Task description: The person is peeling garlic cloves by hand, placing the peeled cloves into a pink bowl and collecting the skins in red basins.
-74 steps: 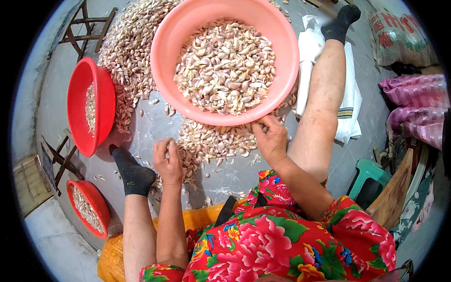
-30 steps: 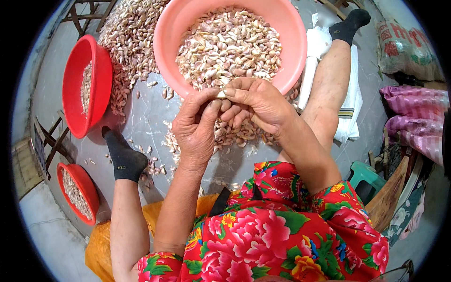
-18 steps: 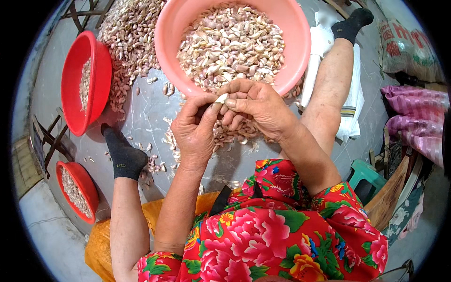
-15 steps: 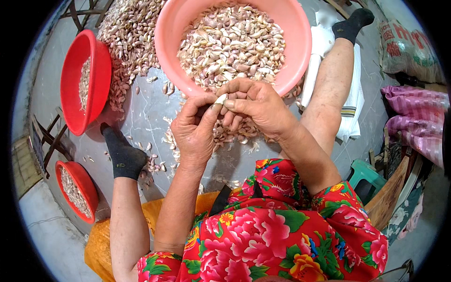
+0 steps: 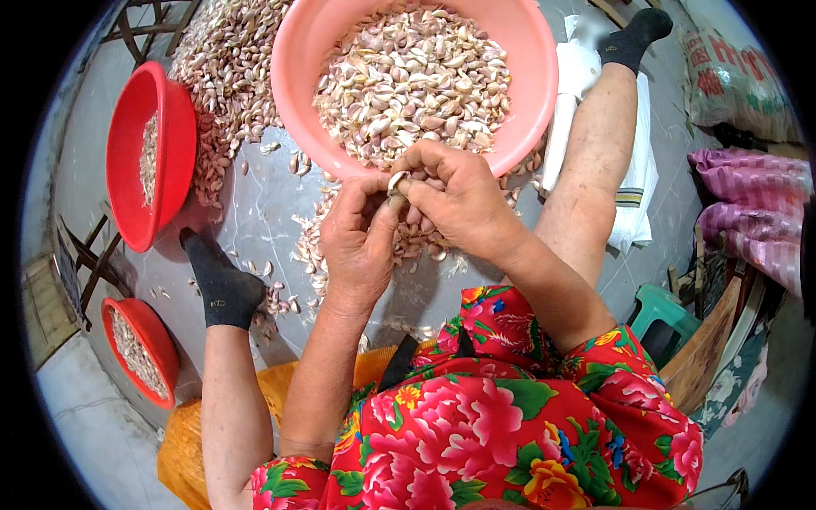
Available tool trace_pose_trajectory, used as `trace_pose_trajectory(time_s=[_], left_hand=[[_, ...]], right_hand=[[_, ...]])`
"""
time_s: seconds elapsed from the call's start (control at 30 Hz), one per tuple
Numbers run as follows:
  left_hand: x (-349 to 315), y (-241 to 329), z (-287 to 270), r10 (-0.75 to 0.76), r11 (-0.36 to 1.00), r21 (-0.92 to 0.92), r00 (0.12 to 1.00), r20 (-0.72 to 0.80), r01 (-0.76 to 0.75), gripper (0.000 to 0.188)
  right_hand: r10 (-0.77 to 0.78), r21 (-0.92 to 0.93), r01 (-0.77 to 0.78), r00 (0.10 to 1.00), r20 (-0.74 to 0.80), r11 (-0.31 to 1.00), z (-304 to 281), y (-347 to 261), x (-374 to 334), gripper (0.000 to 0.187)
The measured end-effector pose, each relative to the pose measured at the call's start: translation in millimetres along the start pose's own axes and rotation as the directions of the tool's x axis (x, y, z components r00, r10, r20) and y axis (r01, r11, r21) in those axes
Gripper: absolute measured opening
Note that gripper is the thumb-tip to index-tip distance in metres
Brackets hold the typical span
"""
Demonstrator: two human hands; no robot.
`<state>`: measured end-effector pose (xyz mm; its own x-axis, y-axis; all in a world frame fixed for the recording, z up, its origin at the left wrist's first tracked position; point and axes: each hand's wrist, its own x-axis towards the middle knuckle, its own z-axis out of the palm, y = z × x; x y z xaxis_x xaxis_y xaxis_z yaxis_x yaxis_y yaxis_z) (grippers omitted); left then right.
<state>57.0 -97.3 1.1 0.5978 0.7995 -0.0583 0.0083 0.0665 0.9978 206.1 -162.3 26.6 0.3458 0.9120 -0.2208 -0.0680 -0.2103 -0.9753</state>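
Observation:
A pale garlic clove (image 5: 397, 180) is pinched between the fingertips of both hands, just over the near rim of a large pink basin (image 5: 297, 93). My left hand (image 5: 355, 234) grips it from the left, thumb and forefinger closed on it. From the right, my right hand (image 5: 459, 200) presses its thumb and bent forefinger against the same clove. The fingers hide part of the clove. Inside the basin lies a heap of garlic cloves (image 5: 412, 81) with pinkish-white skins. More loose cloves (image 5: 316, 246) lie on the grey floor below and beside my hands.
A big garlic pile (image 5: 229, 76) spreads on the floor at upper left. Two red basins (image 5: 174, 153) stand left, the smaller one nearer. My legs flank the work area. At right are a white sack (image 5: 633, 170), purple striped bags (image 5: 752, 195) and a green stool (image 5: 663, 314).
My right hand has shifted slightly left and its fingers have curled more around the clove. The clove has turned between the fingertips. The whole view has moved slightly.

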Motion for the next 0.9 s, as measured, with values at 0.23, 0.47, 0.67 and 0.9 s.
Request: trace_pose_trajectory(time_s=[0.23, 0.47, 0.67, 0.9], left_hand=[[18.2, 7.2, -1.0, 0.006, 0.971, 0.239, 0.999, 0.031, -0.013, 0.01], [23.4, 12.9, 14.8, 0.042, 0.997, 0.079, 0.979, -0.2, -0.026, 0.016], [47.1, 17.3, -0.4, -0.022, 0.999, 0.03, 0.988, -0.154, 0.027, 0.014], [38.8, 11.0, -24.2, 0.133, 0.988, 0.119, 0.941, -0.312, -0.1, 0.027]], right_hand=[[-0.299, -0.46, 0.253, 0.954, -0.029, 0.851, 1.0, -14.0, 0.1, 0.007], [0.103, 0.243, -0.12, 0.991, 0.079, 0.963, -3.6, -18.4, -3.1, 0.007], [0.01, 0.163, 0.017, 0.987, -0.163, 0.986, -19.8, -18.5, -3.5, 0.009], [-0.34, -0.346, 0.196, 0.838, -0.428, 0.918, -37.6, -8.5, -11.7, 0.026]])
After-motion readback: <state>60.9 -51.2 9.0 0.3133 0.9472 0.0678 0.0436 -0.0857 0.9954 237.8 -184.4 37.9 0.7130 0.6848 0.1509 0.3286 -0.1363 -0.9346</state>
